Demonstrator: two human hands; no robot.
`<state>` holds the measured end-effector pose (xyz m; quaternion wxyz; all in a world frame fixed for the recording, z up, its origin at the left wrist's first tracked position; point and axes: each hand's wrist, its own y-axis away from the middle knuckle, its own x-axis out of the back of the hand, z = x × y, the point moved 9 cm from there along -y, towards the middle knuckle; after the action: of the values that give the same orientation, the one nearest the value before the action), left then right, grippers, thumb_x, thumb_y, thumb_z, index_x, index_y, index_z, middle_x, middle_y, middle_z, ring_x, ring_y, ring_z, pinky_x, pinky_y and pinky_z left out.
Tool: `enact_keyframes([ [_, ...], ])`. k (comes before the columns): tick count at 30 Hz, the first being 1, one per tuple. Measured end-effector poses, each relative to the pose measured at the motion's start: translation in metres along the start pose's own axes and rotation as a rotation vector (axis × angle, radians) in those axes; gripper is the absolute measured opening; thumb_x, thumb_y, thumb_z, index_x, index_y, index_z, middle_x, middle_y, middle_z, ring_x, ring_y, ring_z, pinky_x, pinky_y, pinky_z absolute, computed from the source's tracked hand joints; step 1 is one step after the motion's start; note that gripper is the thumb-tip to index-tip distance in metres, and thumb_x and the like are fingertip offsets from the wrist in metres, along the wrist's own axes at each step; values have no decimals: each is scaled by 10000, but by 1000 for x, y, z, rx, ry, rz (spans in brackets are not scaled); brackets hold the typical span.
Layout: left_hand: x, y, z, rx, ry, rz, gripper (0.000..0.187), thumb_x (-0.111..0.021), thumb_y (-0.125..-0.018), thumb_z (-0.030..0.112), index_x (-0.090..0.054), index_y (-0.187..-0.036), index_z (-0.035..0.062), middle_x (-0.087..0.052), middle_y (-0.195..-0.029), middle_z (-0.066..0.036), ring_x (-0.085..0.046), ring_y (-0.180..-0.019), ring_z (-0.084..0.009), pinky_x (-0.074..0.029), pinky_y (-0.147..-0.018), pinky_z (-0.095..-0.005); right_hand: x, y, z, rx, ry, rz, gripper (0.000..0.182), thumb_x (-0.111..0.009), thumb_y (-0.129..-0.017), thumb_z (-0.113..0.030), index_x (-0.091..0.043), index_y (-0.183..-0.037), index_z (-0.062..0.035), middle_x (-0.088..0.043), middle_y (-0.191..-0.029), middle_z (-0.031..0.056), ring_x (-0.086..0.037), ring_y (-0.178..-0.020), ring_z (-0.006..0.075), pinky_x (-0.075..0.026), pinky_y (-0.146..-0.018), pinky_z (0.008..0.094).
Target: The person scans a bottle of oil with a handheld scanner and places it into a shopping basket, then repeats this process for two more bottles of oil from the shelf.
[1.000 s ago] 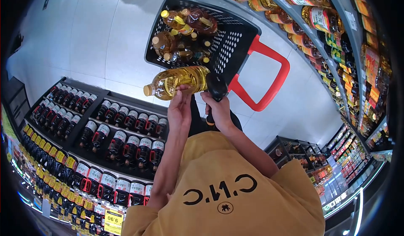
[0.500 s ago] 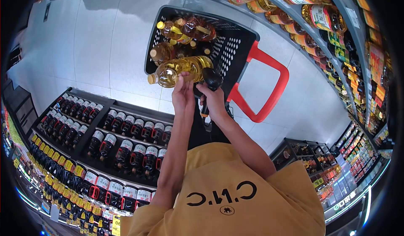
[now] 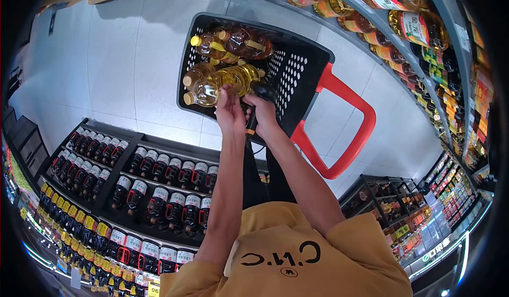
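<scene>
My left hand (image 3: pixel 231 112) is closed at the near side of a clear bottle of golden oil (image 3: pixel 204 93), its fingertips around a tan strip there. The bottle lies on its side over the black shopping basket (image 3: pixel 305 93), cap to the left. In my right hand (image 3: pixel 265 118) is a black handheld barcode scanner (image 3: pixel 263 90), its rounded head close to the bottle's right end. Behind these, inside the basket, lie a yellow-capped oil bottle (image 3: pixel 212 47), a darker amber bottle (image 3: pixel 247 41) and another amber bottle (image 3: pixel 198 73).
The basket's red handle (image 3: pixel 365 130) sticks out to the right over the pale tiled floor (image 3: pixel 159 58). Shelves of oil bottles (image 3: pixel 416 28) line the right. A rack of dark bottles (image 3: pixel 169 207) with pale labels stands at lower left.
The oil bottle and both hands are lower over the basket, and the bottle covers more of those behind. The scanner has shifted slightly left. The basket's handle appears lower and further right.
</scene>
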<state>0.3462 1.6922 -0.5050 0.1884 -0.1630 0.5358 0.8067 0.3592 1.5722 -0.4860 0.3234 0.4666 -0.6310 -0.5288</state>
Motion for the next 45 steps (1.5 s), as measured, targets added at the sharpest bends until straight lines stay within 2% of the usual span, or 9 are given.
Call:
enact_keyframes([
  [8,-5,-22,5,-15,15,33,303,-556,-1026,193,-552,-1209,-49,-587,-1246,-119,-486,-1293,-208,-322,-1187,-365,-15,-34,0,8,6,-32,194,-711,-873,-182,-679,-990,-32,-669,-921,37,-527,-611,96,-447,-521,274],
  [11,-4,-31,7,-55,-8,-10,300,-554,-1026,191,-550,-1212,-45,-595,-1237,-111,-498,-1280,-203,-320,-1188,-362,-20,-41,-6,50,-24,-48,154,-727,-848,-158,-620,-905,-63,-593,-758,10,-524,-517,96,-438,-454,273],
  [14,1,-42,6,-89,0,-18,295,-565,-1017,171,-544,-1216,-47,-603,-1225,-109,-517,-1261,-207,-327,-1185,-367,-21,-49,-2,38,30,-91,149,-713,-882,-193,-634,-938,-79,-658,-890,24,-528,-590,92,-449,-514,275],
  [20,11,-53,6,-105,43,54,308,-591,-993,118,-536,-1239,-59,-616,-1218,-123,-543,-1247,-225,-345,-1180,-391,-22,-51,-1,-4,8,-82,134,-724,-874,-171,-623,-925,-98,-647,-838,12,-527,-578,91,-447,-507,276],
  [23,17,-56,5,-107,46,79,321,-589,-995,120,-528,-1249,-68,-621,-1214,-124,-546,-1247,-229,-345,-1183,-398,-20,-52,-2,27,-17,-64,153,-738,-848,-149,-605,-858,-74,-577,-713,2,-529,-505,96,-445,-450,267],
  [29,14,-50,1,-112,46,60,329,-579,-1003,132,-522,-1254,-73,-600,-1252,-146,-526,-1271,-255,-331,-1197,-410,-12,-53,-3,34,-22,-30,171,-732,-849,-143,-574,-894,-93,-581,-738,-1,-529,-503,85,-445,-449,249],
  [35,15,-47,-16,-28,27,94,365,-563,-1014,145,-494,-1287,-87,-575,-1286,-160,-504,-1293,-266,-339,-1198,-417,-7,-60,-6,86,-46,-56,200,-732,-846,-142,-551,-920,-99,-567,-729,-15,-529,-498,81,-435,-441,253],
  [38,13,-45,-22,-22,12,118,365,-563,-1016,165,-508,-1276,-86,-575,-1284,-156,-501,-1296,-265,-338,-1197,-406,0,-58,-9,64,-49,-3,143,-736,-856,-137,-602,-893,-103,-598,-758,-9,-533,-537,92,-431,-467,270],
  [45,17,-47,-31,26,0,64,338,-583,-1009,183,-552,-1246,-56,-587,-1273,-144,-495,-1304,-261,-348,-1181,-403,4,-69,-7,81,-33,-28,142,-723,-856,-119,-590,-905,-106,-583,-750,-11,-535,-532,93,-432,-459,276],
])
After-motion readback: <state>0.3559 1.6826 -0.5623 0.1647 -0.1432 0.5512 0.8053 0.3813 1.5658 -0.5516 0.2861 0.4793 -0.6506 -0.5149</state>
